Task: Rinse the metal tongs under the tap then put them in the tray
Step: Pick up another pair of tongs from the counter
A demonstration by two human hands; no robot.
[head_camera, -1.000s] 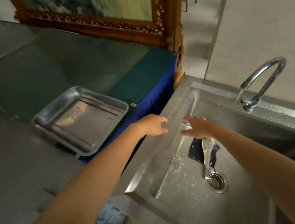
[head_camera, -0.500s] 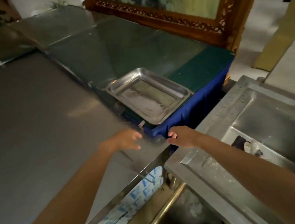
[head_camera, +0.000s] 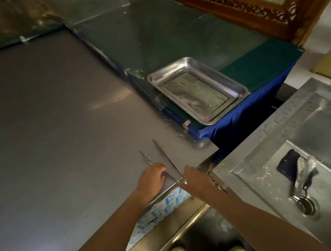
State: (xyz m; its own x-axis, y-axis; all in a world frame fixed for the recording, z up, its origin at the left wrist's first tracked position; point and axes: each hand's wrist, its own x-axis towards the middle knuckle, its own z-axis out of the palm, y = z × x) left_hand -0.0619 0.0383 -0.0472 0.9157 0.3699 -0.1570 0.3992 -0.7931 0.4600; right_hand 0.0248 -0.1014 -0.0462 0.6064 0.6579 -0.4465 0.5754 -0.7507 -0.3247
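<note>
Both hands meet the metal tongs (head_camera: 166,156) splayed at the surface's (head_camera: 57,138) front edge: your left hand (head_camera: 152,178) curls its fingers over one arm, your right hand's (head_camera: 196,179) hold at the hinge cannot be told, and the tray (head_camera: 220,77) is well apart.

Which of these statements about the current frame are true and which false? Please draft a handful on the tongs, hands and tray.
1. The metal tongs lie in the tray. False: they lie on the steel counter, near its front edge.
2. Both hands are at the tongs. True: the left hand curls over one arm, and the right hand touches the joined end.
3. The tongs' two arms are spread apart. True.
4. The tray sits inside the sink. False: it rests on the green cloth beyond the counter.
</note>
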